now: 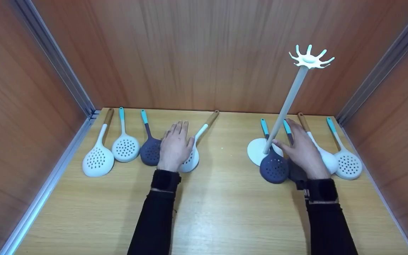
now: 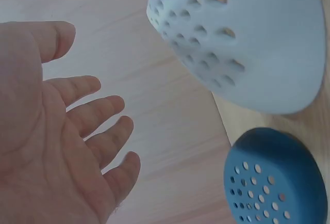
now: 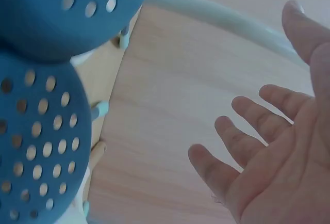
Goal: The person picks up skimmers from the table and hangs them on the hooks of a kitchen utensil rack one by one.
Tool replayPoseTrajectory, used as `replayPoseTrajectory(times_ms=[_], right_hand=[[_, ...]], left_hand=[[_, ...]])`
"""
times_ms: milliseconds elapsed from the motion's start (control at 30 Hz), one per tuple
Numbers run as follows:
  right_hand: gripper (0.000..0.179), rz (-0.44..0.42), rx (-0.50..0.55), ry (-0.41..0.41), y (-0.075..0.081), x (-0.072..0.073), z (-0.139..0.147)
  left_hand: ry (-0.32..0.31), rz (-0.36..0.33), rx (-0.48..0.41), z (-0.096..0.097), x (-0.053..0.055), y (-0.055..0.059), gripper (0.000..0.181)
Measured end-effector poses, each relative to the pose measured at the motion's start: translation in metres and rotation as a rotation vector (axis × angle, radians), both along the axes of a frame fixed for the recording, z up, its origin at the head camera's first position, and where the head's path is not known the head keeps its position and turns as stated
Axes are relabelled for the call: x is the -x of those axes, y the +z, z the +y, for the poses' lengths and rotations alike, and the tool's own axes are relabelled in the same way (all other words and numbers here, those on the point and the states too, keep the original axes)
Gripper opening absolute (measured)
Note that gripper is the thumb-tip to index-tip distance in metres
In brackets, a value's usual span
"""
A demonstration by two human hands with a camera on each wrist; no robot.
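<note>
My left hand (image 1: 175,147) is held palm down with fingers straight, between a dark blue skimmer (image 1: 150,150) with a turquoise handle and a white skimmer (image 1: 191,161) with a wooden handle, partly covering both. In the left wrist view, that palm holds nothing. My right hand (image 1: 301,150), also straight-fingered and holding nothing, overlaps a second dark utensil (image 1: 296,171) and a white ladle (image 1: 328,161) with a wooden handle. Beside its thumb rises the pole of a white utensil stand (image 1: 290,94). Another dark skimmer (image 1: 274,168) lies over the stand's round base.
Further left lie a white skimmer (image 1: 97,161) with a wooden handle and another white skimmer (image 1: 125,148) with a turquoise handle. One more white skimmer (image 1: 348,164) lies at the far right. Wooden panels (image 1: 197,53) wall the table (image 1: 221,212) at the back and sides.
</note>
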State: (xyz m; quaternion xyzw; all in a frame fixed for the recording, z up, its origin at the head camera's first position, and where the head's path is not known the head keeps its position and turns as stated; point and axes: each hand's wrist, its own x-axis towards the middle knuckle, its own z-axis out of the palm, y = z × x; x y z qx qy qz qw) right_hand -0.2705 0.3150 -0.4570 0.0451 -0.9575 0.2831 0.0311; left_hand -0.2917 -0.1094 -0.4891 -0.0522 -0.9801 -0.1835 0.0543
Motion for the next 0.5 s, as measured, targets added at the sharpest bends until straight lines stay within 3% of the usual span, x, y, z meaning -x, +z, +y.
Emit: replayPoseTrajectory(times_ms=[233,500], right_hand=[[0.099,0.019,0.042,-0.013,0.001,0.005,-0.011],[0.092,-0.046,0.130,-0.028,0.002,0.011,-0.019]], left_hand=[[-0.019,-0.009,0.017,0.008,0.003,-0.003,0.068],[-0.035,-0.016,0.075,0.019,0.011,0.001,0.064]])
